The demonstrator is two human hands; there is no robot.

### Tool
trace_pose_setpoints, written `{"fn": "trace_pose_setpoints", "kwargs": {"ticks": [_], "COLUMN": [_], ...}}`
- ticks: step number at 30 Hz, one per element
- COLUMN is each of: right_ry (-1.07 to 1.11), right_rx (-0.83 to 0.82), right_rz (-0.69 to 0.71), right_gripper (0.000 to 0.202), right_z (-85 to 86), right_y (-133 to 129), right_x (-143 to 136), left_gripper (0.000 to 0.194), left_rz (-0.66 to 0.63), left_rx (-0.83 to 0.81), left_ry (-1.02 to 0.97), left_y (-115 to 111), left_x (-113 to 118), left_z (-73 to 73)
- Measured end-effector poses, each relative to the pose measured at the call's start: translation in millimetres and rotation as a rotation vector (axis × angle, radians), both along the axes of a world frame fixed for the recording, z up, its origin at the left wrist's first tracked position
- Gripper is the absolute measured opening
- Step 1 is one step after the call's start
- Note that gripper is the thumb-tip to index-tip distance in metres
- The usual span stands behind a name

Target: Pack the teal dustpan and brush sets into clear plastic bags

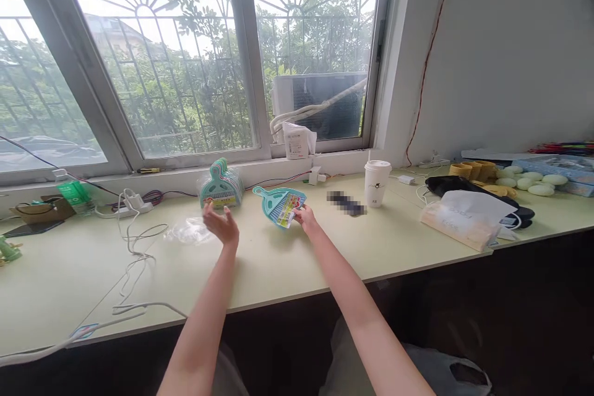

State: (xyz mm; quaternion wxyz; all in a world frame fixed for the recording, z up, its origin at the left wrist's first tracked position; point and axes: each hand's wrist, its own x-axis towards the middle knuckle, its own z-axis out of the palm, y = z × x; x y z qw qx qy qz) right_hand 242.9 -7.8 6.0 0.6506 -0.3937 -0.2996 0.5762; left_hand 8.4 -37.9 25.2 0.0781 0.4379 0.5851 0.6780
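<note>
A teal dustpan-and-brush set (275, 203) with a yellow and white label is tilted over the table's middle, its handle pointing to the upper left. My right hand (305, 218) grips its right edge near the label. My left hand (221, 223) is raised with its fingers apart and holds nothing. Just behind the left hand, a stack of similar dustpan sets (221, 184) in clear wrapping stands against the window ledge. Crumpled clear plastic (192, 231) lies left of that hand.
A white cup with a straw (377, 184) and a blurred dark object (347, 204) are right of my hands. Farther right lie a tissue pack (457, 223) and a black bag (448, 187). White cables (134, 247) and a power strip (134, 205) lie left.
</note>
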Motion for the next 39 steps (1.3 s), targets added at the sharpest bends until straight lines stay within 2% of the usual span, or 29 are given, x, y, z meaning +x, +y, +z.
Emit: {"fn": "trace_pose_setpoints", "kwargs": {"ticks": [2,3,4,5,8,11,13,15,17,19,21,24,29,31,33,37,39], "right_ry": [-0.044,-0.1,-0.172,-0.251,-0.449,-0.548,-0.559,-0.483,-0.331,-0.227,-0.254,-0.542,-1.314,-1.444,-1.434,-1.219,-1.122], "right_rx": [0.032,0.028,0.011,-0.013,-0.083,-0.095,-0.097,-0.105,-0.102,-0.076,-0.046,0.067,0.401,0.456,0.451,0.414,0.44], "right_rz": [0.115,0.177,0.237,0.294,0.426,0.502,0.433,0.236,0.065,0.092,0.162,0.101,-0.131,-0.167,-0.212,-0.275,-0.276], "right_gripper": [0.025,0.02,0.015,0.011,0.012,0.017,0.019,0.021,0.023,0.024,0.024,0.028,0.023,0.024,0.027,0.03,0.032], "right_z": [0.9,1.0,0.6,-0.3,-4.3,-6.2,-4.4,-0.8,2.9,5.4,6.0,2.8,-10.6,-15.1,-17.2,-14.1,-8.7], "right_y": [-2.0,-2.8,-3.4,-4.0,-5.4,-5.6,-5.1,-4.2,-3.6,-3.6,-4.0,-5.0,-8.2,-8.5,-6.7,1.2,4.7], "right_x": [-3.0,-4.1,-5.2,-6.4,-11.1,-13.5,-8.9,2.0,15.7,26.0,27.2,10.5,-25.6,-32.4,-35.9,-37.2,-30.1], "left_gripper": [0.059,0.066,0.076,0.085,0.098,0.086,0.068,0.048,0.038,0.039,0.042,0.036,0.03,0.035,0.04,0.051,0.048], "left_rz": [-0.444,-0.604,-0.683,-0.705,-0.6,-0.54,-0.526,-0.535,-0.553,-0.573,-0.58,-0.592,-0.676,-0.715,-0.748,-0.82,-0.738], "left_rx": [-0.163,-0.253,-0.307,-0.333,-0.311,-0.288,-0.29,-0.297,-0.301,-0.3,-0.305,-0.31,-0.179,-0.115,-0.075,-0.077,-0.085], "left_ry": [-0.194,-0.281,-0.344,-0.395,-0.489,-0.544,-0.569,-0.588,-0.6,-0.584,-0.542,-0.448,-0.212,-0.139,-0.121,-0.135,-0.12], "left_y": [6.7,10.6,14.5,18.2,27.8,35.4,39.0,40.9,40.8,39.0,36.8,34.3,29.7,26.7,24.2,26.1,31.9], "left_x": [28.2,38.9,46.2,49.7,41.0,21.9,14.2,12.3,14.6,18.7,23.0,28.0,35.5,38.4,40.5,35.4,23.4], "left_z": [-6.1,-10.5,-15.2,-19.6,-28.4,-31.0,-31.9,-32.9,-33.8,-34.4,-34.5,-34.1,-32.5,-30.7,-27.8,-24.0,-25.3]}}
